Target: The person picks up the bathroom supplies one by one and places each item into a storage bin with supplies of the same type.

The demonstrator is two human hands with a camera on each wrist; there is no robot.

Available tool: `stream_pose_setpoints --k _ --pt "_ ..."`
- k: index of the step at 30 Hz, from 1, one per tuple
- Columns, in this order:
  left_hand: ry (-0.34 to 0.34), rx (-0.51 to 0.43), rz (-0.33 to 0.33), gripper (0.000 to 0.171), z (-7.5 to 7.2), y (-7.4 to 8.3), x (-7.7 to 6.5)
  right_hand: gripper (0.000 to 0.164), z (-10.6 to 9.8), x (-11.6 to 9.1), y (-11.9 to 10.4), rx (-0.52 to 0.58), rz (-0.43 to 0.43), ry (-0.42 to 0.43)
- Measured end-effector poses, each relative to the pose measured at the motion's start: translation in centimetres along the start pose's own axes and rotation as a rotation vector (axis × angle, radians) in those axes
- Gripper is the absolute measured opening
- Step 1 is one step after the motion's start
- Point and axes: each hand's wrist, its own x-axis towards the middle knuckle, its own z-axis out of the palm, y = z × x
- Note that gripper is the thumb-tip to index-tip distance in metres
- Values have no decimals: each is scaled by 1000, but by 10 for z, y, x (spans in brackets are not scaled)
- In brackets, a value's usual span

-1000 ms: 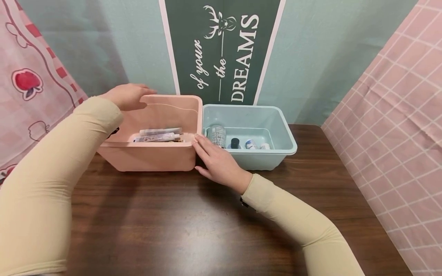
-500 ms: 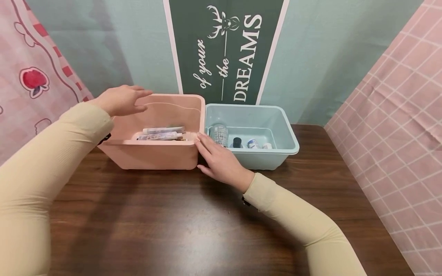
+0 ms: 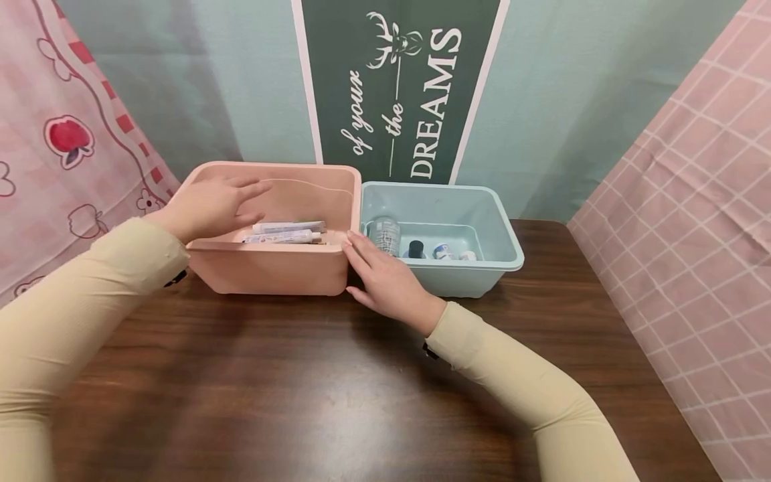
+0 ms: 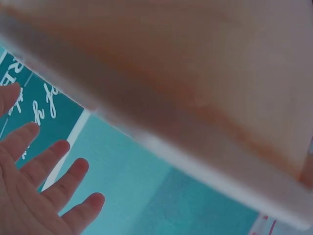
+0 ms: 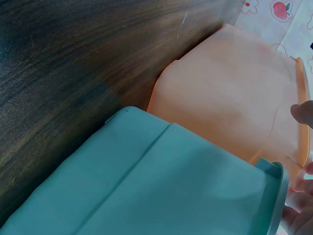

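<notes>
A pink plastic bin [image 3: 274,271] stands on the table, holding white tubes [image 3: 280,237] with printed labels. Over the bin's left part hangs my left hand [image 3: 207,206], fingers spread and holding nothing; in the left wrist view its fingers [image 4: 63,188] are stretched out. My right hand [image 3: 391,281] rests with extended fingers at the pink bin's front right corner, beside the light blue bin [image 3: 460,276]. Inside the blue bin are a clear bottle [image 3: 384,234], a black-capped bottle [image 3: 416,249] and small white containers [image 3: 442,252], partly hidden by the front rim.
The bins stand side by side on a dark wooden table [image 3: 289,388]. Behind them hangs a teal curtain with a dark green lettered panel [image 3: 403,87]. Pink patterned cloth [image 3: 69,137] borders the left, and pink checked cloth [image 3: 680,201] the right.
My left hand has come down from above the pink bin's back left rim and moved toward the front. My right hand stays at the bin's corner. The whole view has shifted slightly.
</notes>
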Motion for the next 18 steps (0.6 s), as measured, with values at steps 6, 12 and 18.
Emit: stream_pose_setpoints --k 6,12,18 --pt "4 -20 -19 58 2 7 -10 71 0 0 2 4 14 -6" --pt "65 -42 -38 55 8 17 -19 71 -2 1 1 12 18 -19" --pt "114 -56 -54 56 18 34 -25 72 -5 -2 3 14 38 -37"
